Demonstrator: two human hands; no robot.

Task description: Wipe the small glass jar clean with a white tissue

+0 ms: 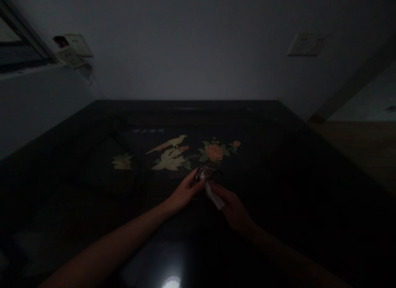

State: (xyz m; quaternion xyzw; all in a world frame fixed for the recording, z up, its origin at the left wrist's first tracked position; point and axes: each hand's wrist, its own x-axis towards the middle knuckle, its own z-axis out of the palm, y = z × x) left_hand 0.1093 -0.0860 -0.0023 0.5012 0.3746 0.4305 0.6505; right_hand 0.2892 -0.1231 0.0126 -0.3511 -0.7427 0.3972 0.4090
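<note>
Darkness is hiding most detail of the glossy dark object (208, 172), and fingers are covering its near side, so which way it points and its long axis are too unclear to tell. The left hand (185, 190) is gripping its left side above the black tabletop (173, 234), just below the inlaid flower (214, 152), while the right hand (230, 203) is pinching a pale tissue-like piece (215, 198) against it, the piece's free end slanting toward the near right.

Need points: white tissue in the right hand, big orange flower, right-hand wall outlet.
White tissue (215, 197): head view, on its hanging lower part.
Orange flower (214, 152): head view, middle of the bloom.
Wall outlet (303, 45): head view, left half of the plate.
</note>
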